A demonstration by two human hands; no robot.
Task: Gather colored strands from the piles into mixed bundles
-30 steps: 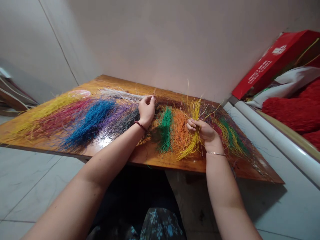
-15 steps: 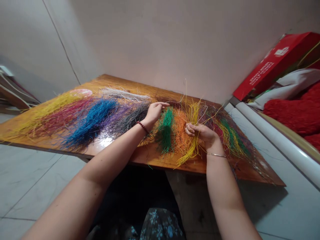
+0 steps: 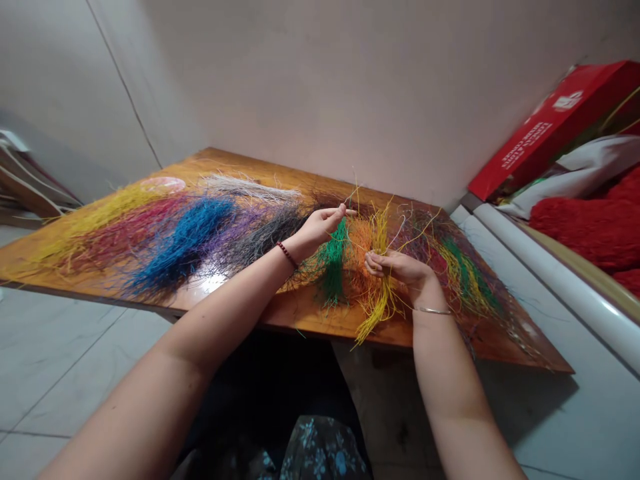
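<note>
My right hand [image 3: 400,263] is closed around the middle of a loose bundle of yellow fibre strands [image 3: 373,320], which fans out above and below the fist. Left of it, my left hand [image 3: 323,225] pinches with thumb and forefinger at a thin light strand [image 3: 353,193]; where that strand begins is hard to make out. Under and beside my hands lie a green bundle [image 3: 333,277] and an orange bundle [image 3: 359,237], the latter partly covered by the yellow one. A pale looped strand [image 3: 401,227] sticks out near my right hand.
The wooden table [image 3: 300,323] against the wall bears more bundles: yellow [image 3: 117,212], blue [image 3: 187,240], grey [image 3: 263,237] and white [image 3: 250,188] to the left, mixed green and yellow [image 3: 463,273] to the right. A red box [image 3: 540,133] and red fluffy material [image 3: 585,227] stand further right.
My left hand has moved right, toward the yellow bundle, its pointing fingers now pinched together at a strand. My right hand, still gripping the yellow bundle, has shifted slightly left.
</note>
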